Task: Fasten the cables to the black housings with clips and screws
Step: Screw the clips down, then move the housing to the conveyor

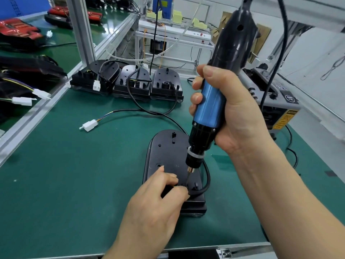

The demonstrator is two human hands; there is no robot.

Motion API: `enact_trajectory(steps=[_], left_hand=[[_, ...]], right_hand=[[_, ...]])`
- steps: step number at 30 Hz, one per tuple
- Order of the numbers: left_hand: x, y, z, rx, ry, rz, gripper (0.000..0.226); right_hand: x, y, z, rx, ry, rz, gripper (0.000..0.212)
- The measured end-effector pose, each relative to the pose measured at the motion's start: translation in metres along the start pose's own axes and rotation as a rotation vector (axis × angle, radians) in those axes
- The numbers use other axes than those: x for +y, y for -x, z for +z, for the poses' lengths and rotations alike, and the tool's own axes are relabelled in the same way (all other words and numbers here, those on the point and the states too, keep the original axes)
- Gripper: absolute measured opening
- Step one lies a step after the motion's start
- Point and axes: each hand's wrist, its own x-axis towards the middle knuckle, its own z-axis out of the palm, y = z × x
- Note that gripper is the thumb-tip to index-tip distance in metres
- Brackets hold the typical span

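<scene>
The black housing [168, 152] lies flat on the green desk [74, 174], back side up, so that its screw bosses face the tool. The cable [207, 176] runs down the housing's right edge and curves in at its near end, where it has to be tied down.

The left hand [158, 199] rests on that near end, its fingers [173, 179] curled close together with the thumb, pinching the cable where it comes in, probably to stop it shifting as the screw bites. Whether a clip sits under them cannot be told, since the hand covers the spot.

The right hand [229, 113] is above the housing, its fingers wrapped tight round the blue barrel of the electric screwdriver [209, 109]. It holds the tool nearly upright so the bit [188, 176] comes down just right of the left fingertips. The screw itself is too small to see.

Beyond the housing's far end, three more housings [134, 81] stand in a row with their cables attached, and a white connector [90, 125] lies to the far left of it.
</scene>
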Motion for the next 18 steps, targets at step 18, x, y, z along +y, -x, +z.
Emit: enact_trajectory(steps=[18], left_hand=[[0.002,-0.003,-0.003,0.034,0.014,0.026,0.006]], right_hand=[[-0.029,0.008,-0.077,0.390,-0.046,-0.172,0.036]])
